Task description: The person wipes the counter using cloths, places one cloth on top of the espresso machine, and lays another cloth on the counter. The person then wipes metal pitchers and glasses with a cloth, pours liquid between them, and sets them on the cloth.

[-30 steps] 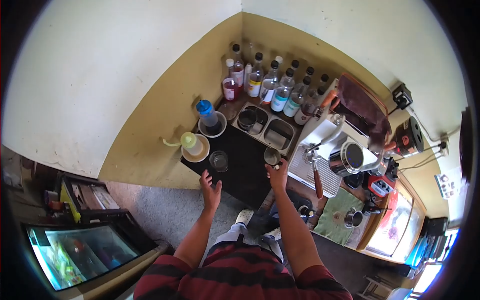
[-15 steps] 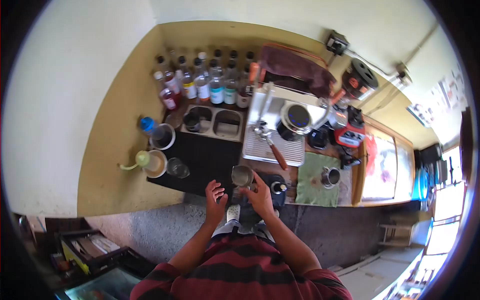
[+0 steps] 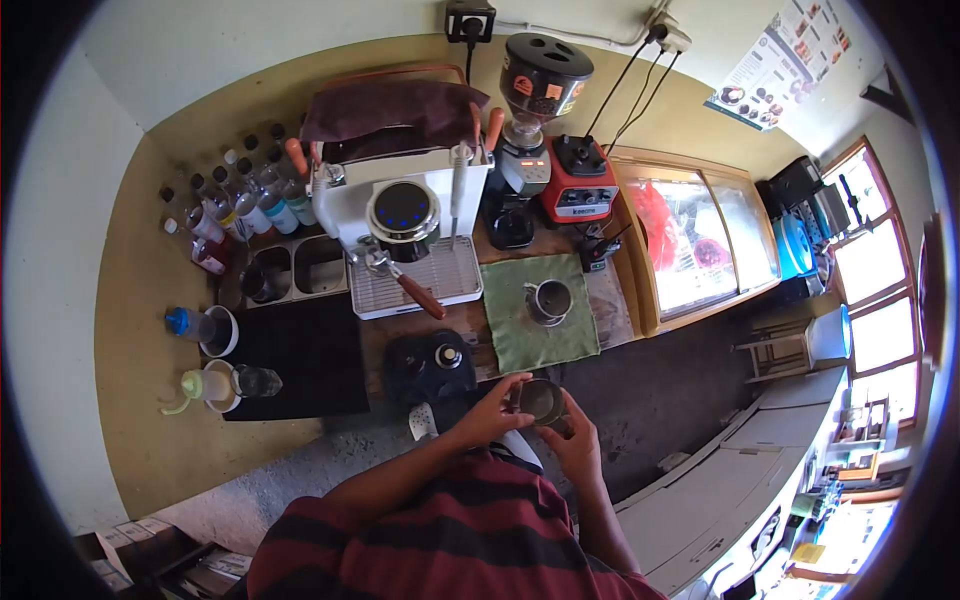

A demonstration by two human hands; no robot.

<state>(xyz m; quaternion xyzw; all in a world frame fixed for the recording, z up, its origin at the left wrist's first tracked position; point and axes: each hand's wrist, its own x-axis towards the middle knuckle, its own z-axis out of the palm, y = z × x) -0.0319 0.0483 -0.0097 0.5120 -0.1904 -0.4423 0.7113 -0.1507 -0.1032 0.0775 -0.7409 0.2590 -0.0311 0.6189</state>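
Note:
A round glass cup (image 3: 541,401), seen from above and dark inside, is held in front of my body, past the counter's front edge. My left hand (image 3: 494,412) grips its left side with curled fingers. From the right, my right hand (image 3: 576,440) has its fingers closed against the cup's rim and wall. A metal pitcher (image 3: 551,301) stands on a green cloth (image 3: 510,322) beyond my hands. To their left, a black tamping stand (image 3: 412,375) with a tamper (image 3: 448,356) rests at the counter edge.
The espresso machine (image 3: 345,215) has a wooden-handled portafilter (image 3: 415,292) on its drip tray. A coffee grinder (image 3: 523,165), a red blender base (image 3: 580,190) and a glass-topped case (image 3: 700,240) stand rightward. Bottles (image 3: 245,208) and a black mat (image 3: 305,360) are at left.
My view has turned right. The cup, earlier in my right hand alone, is now between both hands. My left hand has closed on it.

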